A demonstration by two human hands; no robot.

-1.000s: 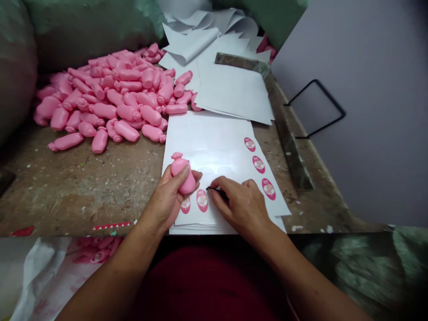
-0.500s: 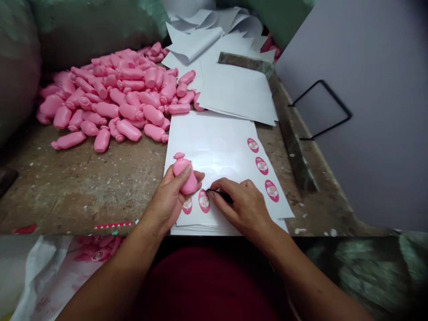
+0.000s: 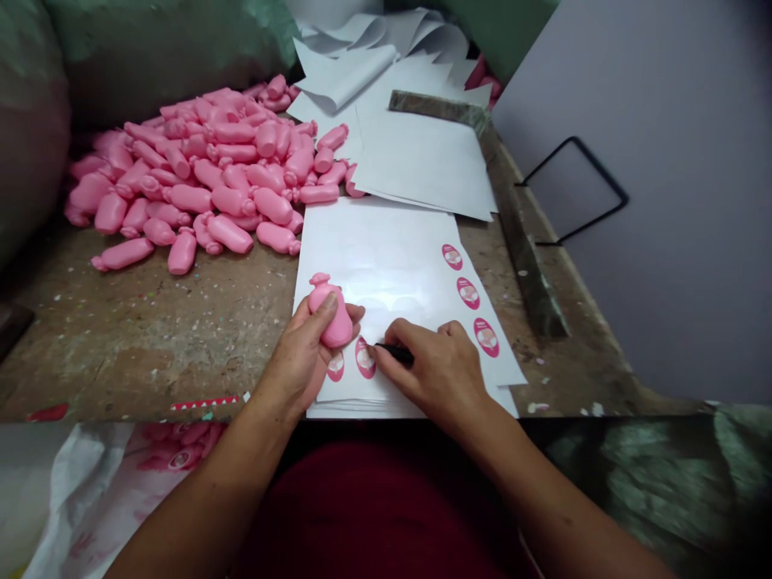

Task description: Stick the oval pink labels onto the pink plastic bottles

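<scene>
My left hand [image 3: 307, 350] is closed round a small pink plastic bottle [image 3: 331, 314], its thumb across the front and its capped end pointing up and away. Under both hands lies a white sticker sheet [image 3: 392, 249] with several oval pink labels left at its edges. In my right hand [image 3: 431, 362] is a slim black tool [image 3: 395, 352], gripped between thumb and fingers; its exact kind is unclear. The tool's tip and my thumb are at the edge of one oval sticker [image 3: 365, 358], which looks slightly lifted there. Another sticker [image 3: 336, 367] is partly covered by my left hand.
A large heap of pink bottles [image 3: 229, 177] covers the back left of the worn wooden table [image 3: 150, 330]. Used white sheets [image 3: 422, 161] pile up behind the sticker sheet. A wooden rail [image 3: 524, 249] runs along the right. Below the front edge, a bag [image 3: 90, 482] holds labelled pink bottles.
The right hand's thumb and tool tip have shifted slightly over the oval sticker, whose right edge now appears raised. My left hand keeps the bottle in place. The whole view has shifted slightly.
</scene>
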